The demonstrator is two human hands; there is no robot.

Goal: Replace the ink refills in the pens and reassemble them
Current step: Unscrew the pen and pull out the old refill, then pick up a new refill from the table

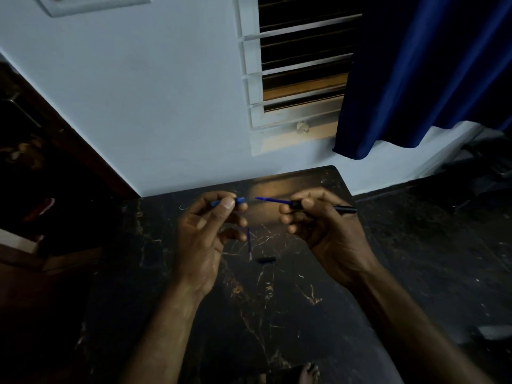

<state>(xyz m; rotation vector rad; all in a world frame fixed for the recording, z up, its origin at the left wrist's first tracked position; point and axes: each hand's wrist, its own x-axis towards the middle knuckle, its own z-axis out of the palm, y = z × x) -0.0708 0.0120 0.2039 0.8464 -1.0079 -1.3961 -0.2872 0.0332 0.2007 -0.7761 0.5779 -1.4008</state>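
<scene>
My left hand (pixel 206 231) pinches a short blue pen section (pixel 240 201) between thumb and fingers, above the dark marble table (pixel 277 314). My right hand (pixel 318 225) grips a black pen barrel (pixel 342 208) from which a blue refill (pixel 273 200) sticks out, its tip pointing left toward the blue section. A small gap separates the refill tip from the blue piece. On the table below the hands lie a loose refill (pixel 249 243) and a small dark pen cap (pixel 266 260).
The table stands against a pale wall under a barred window (pixel 302 70). A blue curtain (pixel 421 73) hangs at the right. A dark wooden door frame (pixel 69 139) runs along the left. A bare foot (pixel 309 374) shows at the bottom edge.
</scene>
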